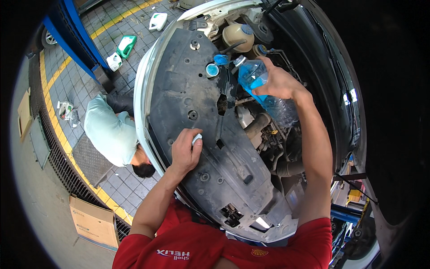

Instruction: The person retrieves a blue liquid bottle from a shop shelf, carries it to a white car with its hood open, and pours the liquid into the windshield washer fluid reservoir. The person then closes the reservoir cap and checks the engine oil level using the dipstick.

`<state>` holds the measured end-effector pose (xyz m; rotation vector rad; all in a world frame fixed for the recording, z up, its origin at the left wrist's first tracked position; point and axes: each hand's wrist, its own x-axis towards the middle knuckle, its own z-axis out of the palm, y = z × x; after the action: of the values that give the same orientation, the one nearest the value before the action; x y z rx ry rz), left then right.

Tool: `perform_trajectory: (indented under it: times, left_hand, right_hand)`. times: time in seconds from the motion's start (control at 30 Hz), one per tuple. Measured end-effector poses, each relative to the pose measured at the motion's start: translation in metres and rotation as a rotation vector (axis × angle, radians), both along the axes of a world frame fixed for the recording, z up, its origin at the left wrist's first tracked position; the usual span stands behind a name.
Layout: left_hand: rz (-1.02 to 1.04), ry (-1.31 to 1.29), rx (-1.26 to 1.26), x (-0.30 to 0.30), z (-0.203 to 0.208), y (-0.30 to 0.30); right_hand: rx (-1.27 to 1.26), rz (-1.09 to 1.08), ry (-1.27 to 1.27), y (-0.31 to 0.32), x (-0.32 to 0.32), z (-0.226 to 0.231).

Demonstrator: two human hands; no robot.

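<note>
My right hand (281, 80) grips a clear plastic bottle (251, 74) partly filled with blue liquid. The bottle lies tilted over the engine bay, its white-rimmed neck toward the upper left. Left of that neck is a round filler opening (212, 70) with blue inside, its blue flip cap (221, 59) raised beside it. My left hand (186, 150) rests on the black plastic cover (172, 94) at the car's front. Its fingers are closed round a small white object (196, 139), mostly hidden, perhaps a bottle cap.
A cream coolant tank (236, 38) stands at the far side of the bay. Left of the car, another person (109, 130) crouches by the bumper. Green and white jugs (126, 46) stand near a blue lift post (74, 40). A cardboard box (93, 222) lies at lower left.
</note>
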<state>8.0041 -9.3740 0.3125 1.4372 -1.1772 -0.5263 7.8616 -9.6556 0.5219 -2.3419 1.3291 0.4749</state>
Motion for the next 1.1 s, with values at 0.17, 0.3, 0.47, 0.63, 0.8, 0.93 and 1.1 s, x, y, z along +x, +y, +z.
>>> perform_trajectory:
  times: [0.17, 0.3, 0.47, 0.63, 0.8, 0.93, 1.1]
  left_hand:
    - [-0.005, -0.007, 0.004, 0.0, 0.0, 0.0]
    - [-0.006, -0.012, 0.006, 0.0, 0.0, 0.0]
    - [-0.011, -0.003, 0.026, -0.002, 0.001, 0.0]
    - [-0.009, -0.032, 0.017, -0.003, 0.0, -0.001]
    - [-0.017, -0.038, 0.038, -0.004, 0.0, -0.001]
    - [-0.009, -0.053, 0.025, -0.004, -0.001, -0.002]
    - [-0.009, -0.051, 0.03, -0.004, -0.002, -0.002]
  right_hand:
    - [-0.095, -0.035, -0.193, 0.005, -0.012, -0.011]
    - [-0.095, -0.066, -0.329, 0.008, -0.02, -0.011]
    - [-0.1, -0.091, -0.43, 0.009, -0.032, -0.014]
    - [-0.114, -0.095, -0.436, 0.011, -0.042, -0.015]
    - [-0.132, -0.071, -0.414, 0.013, -0.046, -0.011]
    - [-0.137, -0.056, -0.389, 0.015, -0.045, -0.008]
    - [-0.122, -0.068, -0.365, 0.015, -0.044, -0.009]
